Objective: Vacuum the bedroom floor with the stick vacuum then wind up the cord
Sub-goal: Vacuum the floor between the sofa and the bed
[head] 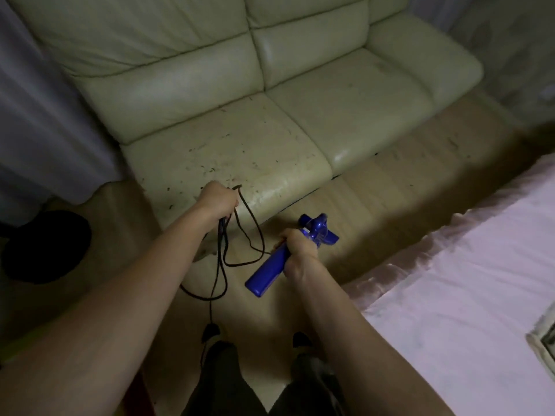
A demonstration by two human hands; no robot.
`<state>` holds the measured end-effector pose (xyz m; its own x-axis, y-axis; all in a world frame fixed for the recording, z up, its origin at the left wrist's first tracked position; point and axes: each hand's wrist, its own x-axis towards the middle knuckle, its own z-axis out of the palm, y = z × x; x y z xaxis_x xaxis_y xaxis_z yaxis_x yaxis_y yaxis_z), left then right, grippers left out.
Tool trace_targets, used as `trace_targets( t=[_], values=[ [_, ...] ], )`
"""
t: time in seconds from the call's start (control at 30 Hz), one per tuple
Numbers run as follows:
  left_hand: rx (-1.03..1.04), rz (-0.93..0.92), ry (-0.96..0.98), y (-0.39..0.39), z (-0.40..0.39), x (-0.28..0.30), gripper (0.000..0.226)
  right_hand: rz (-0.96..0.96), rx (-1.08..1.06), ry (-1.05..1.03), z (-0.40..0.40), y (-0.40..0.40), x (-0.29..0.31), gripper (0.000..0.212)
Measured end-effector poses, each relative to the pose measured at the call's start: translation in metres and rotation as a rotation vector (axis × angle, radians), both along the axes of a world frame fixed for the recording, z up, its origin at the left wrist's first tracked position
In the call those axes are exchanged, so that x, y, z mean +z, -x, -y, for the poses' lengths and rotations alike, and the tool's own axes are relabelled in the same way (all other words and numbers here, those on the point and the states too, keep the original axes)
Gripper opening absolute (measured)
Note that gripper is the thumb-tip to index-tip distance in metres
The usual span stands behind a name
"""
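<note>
My right hand grips the blue handle of the stick vacuum, which points down toward the wooden floor; the vacuum's blue body shows just past my knuckles. My left hand is closed on a bunch of black cord loops. The loops hang down in front of the sofa's edge, and one strand trails to the plug lying on the floor near my feet.
A cream leather sofa with dark specks on its seat stands straight ahead. A bed with pink sheets fills the right. A dark round object sits at the left below a curtain.
</note>
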<state>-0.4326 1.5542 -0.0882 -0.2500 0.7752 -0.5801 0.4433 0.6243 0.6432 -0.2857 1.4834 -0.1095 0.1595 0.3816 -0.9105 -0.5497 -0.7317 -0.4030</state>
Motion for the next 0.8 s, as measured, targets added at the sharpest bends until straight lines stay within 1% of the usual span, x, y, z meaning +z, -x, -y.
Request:
trace_targets(
  t=[0.1, 0.17, 0.23, 0.3, 0.37, 0.43, 0.53, 0.57, 0.67, 0.8],
  values=[
    [-0.129, 0.026, 0.011, 0.018, -0.019, 0.009, 0.023, 0.006, -0.012, -0.042, -0.026, 0.014, -0.006, 0.044],
    [-0.198, 0.036, 0.024, 0.022, -0.029, 0.014, 0.017, 0.049, 0.033, -0.037, -0.043, 0.014, -0.015, 0.05],
    [-0.295, 0.015, 0.045, 0.022, -0.032, 0.015, 0.012, 0.107, 0.092, 0.009, -0.042, 0.002, -0.025, 0.051],
    [-0.412, -0.003, 0.052, 0.02, -0.033, 0.011, 0.015, 0.169, 0.14, 0.051, -0.028, -0.02, -0.034, 0.047],
    [-0.476, -0.003, 0.052, 0.016, -0.034, 0.004, 0.017, 0.243, 0.165, 0.083, -0.005, -0.045, -0.037, 0.038],
    [-0.531, -0.04, 0.059, 0.009, -0.04, -0.005, 0.018, 0.284, 0.185, 0.097, 0.017, -0.063, -0.035, 0.029],
    [-0.617, -0.114, 0.069, -0.006, -0.055, -0.013, 0.022, 0.234, 0.225, 0.128, 0.041, -0.066, -0.028, 0.013],
    [-0.645, -0.129, 0.077, -0.017, -0.063, -0.013, 0.024, 0.205, 0.224, 0.143, 0.045, -0.066, -0.027, 0.01],
    [-0.71, -0.154, 0.092, -0.046, -0.082, -0.012, 0.025, 0.164, 0.195, 0.148, 0.046, -0.062, -0.023, 0.015],
    [-0.787, -0.183, 0.094, -0.086, -0.098, -0.011, 0.025, 0.139, 0.155, 0.086, 0.023, -0.079, -0.019, 0.012]
  ],
)
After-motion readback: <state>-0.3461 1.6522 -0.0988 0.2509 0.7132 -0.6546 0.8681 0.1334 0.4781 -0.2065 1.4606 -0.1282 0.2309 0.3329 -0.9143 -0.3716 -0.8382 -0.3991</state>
